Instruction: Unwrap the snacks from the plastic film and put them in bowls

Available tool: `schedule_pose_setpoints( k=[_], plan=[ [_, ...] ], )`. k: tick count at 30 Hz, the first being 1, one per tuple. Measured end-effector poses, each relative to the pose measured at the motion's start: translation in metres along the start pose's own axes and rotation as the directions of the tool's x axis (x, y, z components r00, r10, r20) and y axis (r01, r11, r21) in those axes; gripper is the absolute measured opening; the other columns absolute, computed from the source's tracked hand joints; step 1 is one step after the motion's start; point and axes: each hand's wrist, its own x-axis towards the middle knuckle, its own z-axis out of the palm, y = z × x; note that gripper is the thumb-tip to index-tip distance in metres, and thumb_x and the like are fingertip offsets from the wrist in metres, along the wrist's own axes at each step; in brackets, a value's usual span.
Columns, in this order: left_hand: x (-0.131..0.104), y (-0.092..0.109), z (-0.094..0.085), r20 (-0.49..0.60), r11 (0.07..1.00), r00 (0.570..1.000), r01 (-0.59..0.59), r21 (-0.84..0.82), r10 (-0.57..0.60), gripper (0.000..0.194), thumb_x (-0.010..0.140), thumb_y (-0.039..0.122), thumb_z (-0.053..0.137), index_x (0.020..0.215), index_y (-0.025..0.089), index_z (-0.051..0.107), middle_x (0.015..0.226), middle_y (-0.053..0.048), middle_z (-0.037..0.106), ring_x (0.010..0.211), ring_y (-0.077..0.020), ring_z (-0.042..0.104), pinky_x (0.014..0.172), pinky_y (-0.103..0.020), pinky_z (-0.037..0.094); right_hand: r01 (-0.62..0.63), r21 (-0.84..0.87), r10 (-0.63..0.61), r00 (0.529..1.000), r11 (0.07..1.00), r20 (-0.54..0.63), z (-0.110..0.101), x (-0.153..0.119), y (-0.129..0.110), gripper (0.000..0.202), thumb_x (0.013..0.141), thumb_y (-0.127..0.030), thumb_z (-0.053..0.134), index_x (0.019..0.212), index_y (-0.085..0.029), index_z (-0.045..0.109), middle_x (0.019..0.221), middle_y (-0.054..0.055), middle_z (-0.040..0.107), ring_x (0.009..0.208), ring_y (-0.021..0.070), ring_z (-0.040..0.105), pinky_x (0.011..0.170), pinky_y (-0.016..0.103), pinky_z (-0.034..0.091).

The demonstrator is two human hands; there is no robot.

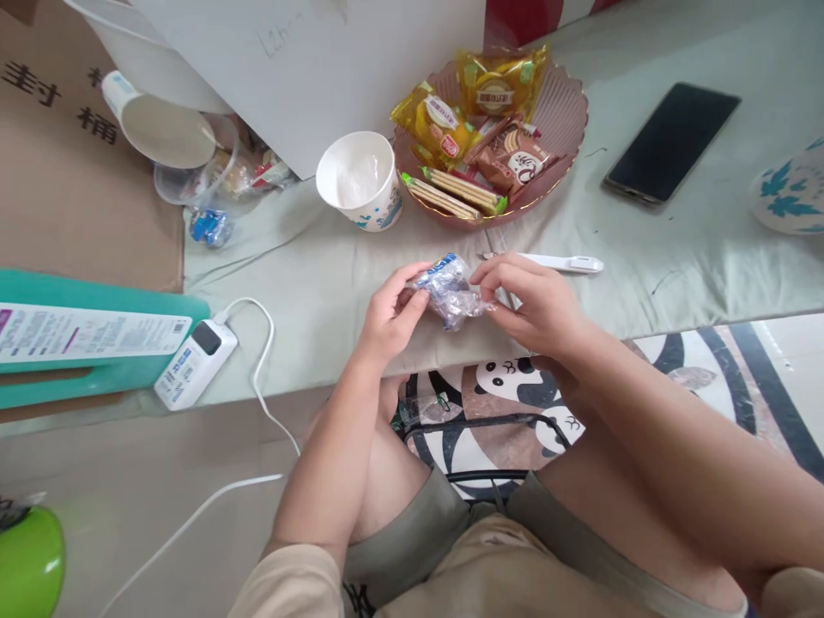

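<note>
Between my hands, just above the table's front edge, is a crinkled clear plastic wrapper with blue print [445,287]. My left hand [394,313] pinches its left side between thumb and fingers. At its right end, the fingertips of my right hand [524,296] are closed on the plastic. What lies inside the wrapper is hard to make out. Behind my right hand lies a white-handled utility knife [566,263], its left part hidden by the fingers. A white paper cup [379,206] with crumpled clear plastic in it stands beyond my left hand.
Behind the wrapper stands a pink ribbed bowl [572,103] of packaged snacks. A black phone [673,142] and a patterned cup [795,189] are to the right. Leftward are a blue wrapper [211,227], a white power bank [196,360] with a cable, and a cardboard box [83,197].
</note>
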Motion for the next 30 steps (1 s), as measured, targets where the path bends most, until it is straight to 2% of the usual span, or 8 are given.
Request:
schedule_pose_setpoints(
  k=[4, 7, 12, 16, 22, 25, 28, 30],
  plan=[
    [-0.001, -0.010, -0.018, -0.216, 0.993, 0.970, 0.117, 0.011, -0.112, 0.020, 0.089, 0.038, 0.067, 0.104, 0.024, 0.070, 0.097, -0.002, 0.072, 0.086, -0.0191, 0.069, 0.077, -0.032, 0.057, 0.013, -0.039, -0.013, 1.000, 0.999, -0.013, -0.006, -0.001, 0.005, 0.022, 0.077, -0.007, 0.048, 0.080, -0.025, 0.061, 0.084, 0.005, 0.069, 0.085, 0.0235, 0.065, 0.082, 0.040, 0.050],
    [-0.004, -0.014, -0.029, -0.446, 0.988, 0.895, 0.075, 0.133, -0.008, 0.011, 0.088, 0.030, 0.066, 0.097, 0.024, 0.067, 0.097, -0.001, 0.070, 0.099, -0.0197, 0.068, 0.089, -0.033, 0.055, -0.005, -0.069, 0.006, 1.000, 0.998, 0.015, -0.008, 0.000, 0.011, 0.024, 0.073, -0.005, 0.049, 0.067, -0.024, 0.061, 0.084, 0.006, 0.069, 0.085, 0.0239, 0.063, 0.082, 0.041, 0.049],
    [-0.003, -0.006, -0.021, -0.138, 0.911, 0.966, -0.150, 0.383, 0.217, 0.042, 0.075, 0.039, 0.083, 0.113, 0.024, 0.071, 0.134, -0.009, 0.066, 0.128, -0.0303, 0.060, 0.113, -0.046, 0.046, 0.073, -0.038, -0.069, 0.992, 0.997, 0.104, -0.004, 0.002, 0.015, 0.026, 0.070, -0.003, 0.047, 0.064, -0.023, 0.062, 0.083, 0.005, 0.070, 0.083, 0.0228, 0.063, 0.083, 0.041, 0.048],
    [0.003, -0.003, -0.015, -0.256, 0.968, 0.958, -0.067, 0.243, 0.130, 0.015, 0.081, 0.035, 0.078, 0.088, 0.022, 0.075, 0.114, -0.008, 0.073, 0.114, -0.0262, 0.067, 0.103, -0.043, 0.052, 0.064, -0.053, -0.059, 0.994, 0.997, 0.093, -0.003, 0.002, 0.017, 0.024, 0.068, -0.003, 0.047, 0.063, -0.022, 0.062, 0.078, 0.004, 0.069, 0.082, 0.0222, 0.064, 0.081, 0.039, 0.049],
    [0.009, -0.003, -0.038, -0.579, 0.855, 0.727, 0.022, -0.517, -0.369, 0.015, 0.070, 0.021, 0.072, 0.071, 0.020, 0.057, 0.070, 0.001, 0.060, 0.068, -0.0125, 0.062, 0.062, -0.023, 0.049, -0.010, -0.109, 0.009, 1.000, 0.994, -0.014, -0.019, -0.001, 0.029, 0.021, 0.064, -0.005, 0.048, 0.060, -0.023, 0.057, 0.075, 0.003, 0.067, 0.083, 0.0236, 0.065, 0.081, 0.040, 0.051],
    [0.008, -0.003, -0.048, -0.602, 0.801, 0.625, 0.064, -0.595, -0.498, 0.016, 0.066, 0.017, 0.067, 0.075, 0.020, 0.054, 0.069, 0.003, 0.054, 0.059, -0.0096, 0.057, 0.052, -0.020, 0.041, -0.138, -0.132, 0.107, 0.971, 0.982, -0.214, -0.024, -0.003, 0.029, 0.022, 0.066, -0.007, 0.046, 0.069, -0.024, 0.060, 0.079, 0.003, 0.068, 0.084, 0.0239, 0.065, 0.082, 0.042, 0.052],
    [0.006, -0.004, -0.047, -0.635, 0.923, 0.715, 0.039, -0.383, -0.294, 0.026, 0.066, 0.024, 0.077, 0.086, 0.022, 0.061, 0.088, -0.001, 0.064, 0.078, -0.0131, 0.066, 0.061, -0.021, 0.047, -0.144, -0.149, 0.082, 0.929, 0.978, -0.360, -0.021, -0.003, 0.019, 0.025, 0.077, -0.016, 0.048, 0.092, -0.023, 0.066, 0.097, 0.007, 0.070, 0.096, 0.0261, 0.066, 0.087, 0.044, 0.050],
    [0.006, -0.005, -0.042, -0.547, 0.981, 0.825, 0.038, -0.192, -0.139, 0.036, 0.061, 0.027, 0.087, 0.089, 0.022, 0.066, 0.097, -0.003, 0.069, 0.091, -0.0163, 0.068, 0.072, -0.023, 0.052, -0.060, -0.212, 0.003, 0.965, 0.975, -0.262, -0.016, -0.002, 0.012, 0.027, 0.083, -0.028, 0.055, 0.107, -0.022, 0.066, 0.110, 0.010, 0.071, 0.106, 0.0291, 0.065, 0.092, 0.047, 0.048]
  ],
)
